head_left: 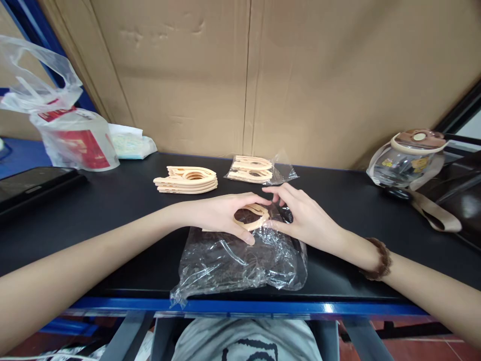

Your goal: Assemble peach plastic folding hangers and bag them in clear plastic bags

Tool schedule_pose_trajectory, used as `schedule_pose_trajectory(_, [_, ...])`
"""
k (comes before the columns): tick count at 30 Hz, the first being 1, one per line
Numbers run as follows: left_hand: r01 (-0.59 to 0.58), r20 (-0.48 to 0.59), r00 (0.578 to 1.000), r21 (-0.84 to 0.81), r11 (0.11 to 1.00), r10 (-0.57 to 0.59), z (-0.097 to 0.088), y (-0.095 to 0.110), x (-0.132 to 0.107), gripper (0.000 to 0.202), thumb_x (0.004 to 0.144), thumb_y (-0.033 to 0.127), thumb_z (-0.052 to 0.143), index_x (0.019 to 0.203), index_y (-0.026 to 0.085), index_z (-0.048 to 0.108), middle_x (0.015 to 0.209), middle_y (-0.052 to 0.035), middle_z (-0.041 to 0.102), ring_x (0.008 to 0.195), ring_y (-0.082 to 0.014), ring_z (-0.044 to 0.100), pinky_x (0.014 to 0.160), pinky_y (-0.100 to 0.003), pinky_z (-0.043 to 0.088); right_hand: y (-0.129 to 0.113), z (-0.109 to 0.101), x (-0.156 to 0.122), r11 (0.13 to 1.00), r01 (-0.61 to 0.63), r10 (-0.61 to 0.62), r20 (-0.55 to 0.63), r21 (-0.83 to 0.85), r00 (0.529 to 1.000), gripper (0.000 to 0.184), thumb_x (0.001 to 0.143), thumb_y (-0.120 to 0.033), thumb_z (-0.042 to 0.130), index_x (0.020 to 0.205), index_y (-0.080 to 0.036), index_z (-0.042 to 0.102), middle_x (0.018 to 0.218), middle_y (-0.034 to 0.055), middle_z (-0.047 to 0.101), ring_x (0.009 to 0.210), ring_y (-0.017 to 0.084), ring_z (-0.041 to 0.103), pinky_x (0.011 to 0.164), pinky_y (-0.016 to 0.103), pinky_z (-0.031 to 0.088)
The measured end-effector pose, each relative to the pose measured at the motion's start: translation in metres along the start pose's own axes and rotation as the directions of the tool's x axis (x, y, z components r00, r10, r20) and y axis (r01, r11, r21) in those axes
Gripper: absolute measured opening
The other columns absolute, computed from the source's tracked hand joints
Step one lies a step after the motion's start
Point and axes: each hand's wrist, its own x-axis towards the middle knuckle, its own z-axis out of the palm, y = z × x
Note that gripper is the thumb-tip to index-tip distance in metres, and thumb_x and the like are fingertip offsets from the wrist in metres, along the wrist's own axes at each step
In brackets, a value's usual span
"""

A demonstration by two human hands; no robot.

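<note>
My left hand [221, 213] lies over a beige plastic piece, which looks like a folded travel hanger [261, 220], with thumb and fingers around its curved end. Part of it is hidden under the palm. A clear plastic bag [233, 265] lies on the table beneath, crinkled and shiny. At the hanger's right end, my right hand [296, 213] has its thumb against the bag's film, fingers curled above. Behind my left hand is a stack of several similar beige hangers [188, 181]. To its right, more beige hangers [251, 169] lie in a clear bag.
At the left are a dark phone [37, 185], a white tub in a carrier bag [80, 143] and a tissue pack [131, 143]. A clear bottle with a brown lid [408, 158] and strap stands right. Cardboard [180, 75] walls the back. The table edge [240, 306] is blue.
</note>
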Motion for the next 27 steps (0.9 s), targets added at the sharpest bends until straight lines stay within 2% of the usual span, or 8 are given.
schedule_pose_trajectory(5, [0.014,0.001,1.0,0.033,0.999,-0.014,-0.003,0.004,-0.002,0.078,0.07,0.038,0.078,0.139,0.029,0.042,0.14,-0.004,0.051,0.126,-0.0238,0.05,0.105,-0.035,0.038,0.002,0.0,0.002,0.996,0.053,-0.057,-0.043,-0.076,0.997,0.064,0.082,-0.052,0.061,0.135,-0.022,0.04,0.127,0.0127,0.05,0.118,0.031,0.049,0.095,0.05,0.044])
schedule_pose_trajectory(10, [0.198,0.003,0.978,0.266,0.943,-0.206,-0.035,0.024,-0.022,0.075,0.074,0.051,0.069,0.142,0.037,0.04,0.149,-0.0012,0.042,0.134,-0.0286,0.039,0.108,-0.038,0.032,0.01,-0.007,0.001,0.996,0.078,-0.078,0.025,-0.032,0.997,0.068,0.084,-0.056,0.056,0.141,-0.027,0.031,0.138,0.011,0.045,0.127,0.031,0.043,0.102,0.053,0.039])
schedule_pose_trajectory(14, [0.287,0.044,0.948,0.313,0.905,-0.316,-0.051,0.03,-0.031,0.072,0.068,0.049,0.075,0.135,0.037,0.05,0.138,-0.0008,0.054,0.124,-0.0297,0.05,0.098,-0.033,0.04,0.016,-0.011,0.002,0.996,0.051,-0.048,0.035,-0.075,0.998,0.064,0.087,-0.051,0.055,0.141,-0.026,0.031,0.137,0.0108,0.047,0.127,0.03,0.043,0.102,0.052,0.039])
schedule_pose_trajectory(17, [0.236,0.075,0.959,0.316,0.919,-0.273,-0.046,0.028,-0.029,0.067,0.067,0.047,0.076,0.13,0.037,0.055,0.13,0.0003,0.06,0.117,-0.0277,0.054,0.095,-0.032,0.041,0.018,-0.01,0.004,0.993,0.034,-0.031,0.028,-0.112,0.999,0.063,0.087,-0.052,0.054,0.14,-0.026,0.033,0.134,0.0112,0.049,0.125,0.031,0.045,0.1,0.053,0.039])
schedule_pose_trajectory(21, [0.147,0.078,0.981,0.298,0.943,-0.177,-0.037,0.025,-0.024,0.064,0.069,0.045,0.074,0.129,0.035,0.056,0.131,-0.0003,0.059,0.118,-0.026,0.052,0.098,-0.032,0.038,0.019,-0.007,0.006,0.989,0.042,-0.042,0.01,-0.142,0.999,0.065,0.086,-0.058,0.052,0.14,-0.025,0.034,0.134,0.0117,0.05,0.124,0.031,0.046,0.099,0.052,0.04])
schedule_pose_trajectory(27, [0.098,0.076,0.989,0.296,0.95,-0.125,-0.033,0.019,-0.021,0.062,0.073,0.042,0.072,0.132,0.034,0.054,0.132,-0.0007,0.057,0.119,-0.0246,0.052,0.1,-0.032,0.038,0.021,-0.005,0.006,0.989,0.051,-0.053,-0.011,-0.138,0.999,0.067,0.085,-0.061,0.052,0.14,-0.027,0.034,0.133,0.0116,0.051,0.123,0.032,0.047,0.098,0.053,0.039])
